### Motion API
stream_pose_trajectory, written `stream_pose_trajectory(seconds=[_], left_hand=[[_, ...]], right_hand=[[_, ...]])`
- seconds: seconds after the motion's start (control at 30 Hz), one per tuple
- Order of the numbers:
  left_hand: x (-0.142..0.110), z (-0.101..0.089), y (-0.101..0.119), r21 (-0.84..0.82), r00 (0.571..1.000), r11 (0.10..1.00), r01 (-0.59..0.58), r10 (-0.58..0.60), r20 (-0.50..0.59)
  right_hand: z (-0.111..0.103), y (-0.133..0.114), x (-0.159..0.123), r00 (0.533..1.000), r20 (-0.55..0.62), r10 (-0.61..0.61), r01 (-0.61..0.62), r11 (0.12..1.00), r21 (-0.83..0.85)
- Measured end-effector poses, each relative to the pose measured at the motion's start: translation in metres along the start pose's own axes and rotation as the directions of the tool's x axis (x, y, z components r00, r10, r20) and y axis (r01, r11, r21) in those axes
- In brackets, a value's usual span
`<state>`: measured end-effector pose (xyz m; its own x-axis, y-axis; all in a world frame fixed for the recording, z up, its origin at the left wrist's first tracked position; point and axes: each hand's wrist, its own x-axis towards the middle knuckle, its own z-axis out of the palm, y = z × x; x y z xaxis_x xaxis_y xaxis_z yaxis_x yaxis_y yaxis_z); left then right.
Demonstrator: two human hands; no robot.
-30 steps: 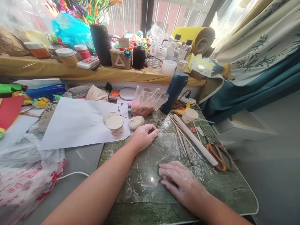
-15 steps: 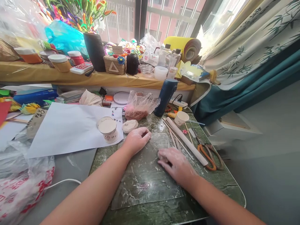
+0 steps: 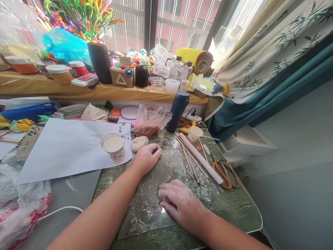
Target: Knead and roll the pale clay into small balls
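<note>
A clear, scratched sheet [image 3: 145,217] dusted with white residue lies on the dark green tabletop. My left hand [image 3: 147,157] rests at the sheet's far left corner, fingers curled in towards the thumb; whatever may be inside them is hidden. Lower down, over the middle of the sheet, is my right hand [image 3: 175,199], its powdery fingers bent and drawn together, with their tips out of sight. Just beyond my left hand sits a flattened lump of pale clay [image 3: 139,143]. A paper cup with a pale, round top [image 3: 114,149] stands to its left on white paper [image 3: 65,149].
A white rolling rod [image 3: 200,158], thin sticks [image 3: 189,161] and orange-handled scissors [image 3: 223,175] lie at the right. Behind them stand a paper cup [image 3: 194,133] and a blue bottle [image 3: 177,113]. A plastic bag of reddish-brown material [image 3: 148,126] is at the back.
My right hand has moved left and nearer to me across the sheet. My left hand stays by the far corner. The whole view has shifted slightly.
</note>
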<state>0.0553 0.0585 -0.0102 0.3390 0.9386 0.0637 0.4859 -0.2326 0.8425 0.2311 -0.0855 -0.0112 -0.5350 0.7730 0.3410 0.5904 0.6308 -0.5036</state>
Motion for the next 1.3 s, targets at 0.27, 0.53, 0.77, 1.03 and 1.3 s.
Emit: stream_pose_trajectory(seconds=[0.27, 0.53, 0.77, 1.03, 1.3], left_hand=[[0.001, 0.000, 0.001, 0.009, 1.000, 1.000, -0.008, 0.008, -0.007], [-0.001, -0.002, 0.001, -0.101, 1.000, 0.994, -0.029, 0.029, -0.005], [-0.010, -0.008, 0.005, -0.268, 0.992, 0.960, -0.083, 0.053, -0.118], [-0.017, -0.001, 0.009, -0.226, 0.986, 0.960, -0.166, 0.157, -0.060], [-0.011, -0.006, 0.016, -0.284, 0.976, 0.957, -0.057, 0.113, 0.186]], right_hand=[[0.000, 0.041, 0.039, 0.918, -0.247, 0.312, -0.351, 0.927, -0.134], [0.019, -0.029, 0.035, 0.935, -0.137, 0.327, -0.229, 0.853, 0.469], [-0.007, 0.034, 0.097, 0.558, 0.190, 0.808, 0.019, -0.241, 0.970], [0.003, 0.032, 0.099, 0.681, 0.261, 0.684, 0.048, -0.397, 0.916], [0.004, 0.031, 0.101, 0.730, 0.235, 0.641, 0.035, -0.379, 0.925]])
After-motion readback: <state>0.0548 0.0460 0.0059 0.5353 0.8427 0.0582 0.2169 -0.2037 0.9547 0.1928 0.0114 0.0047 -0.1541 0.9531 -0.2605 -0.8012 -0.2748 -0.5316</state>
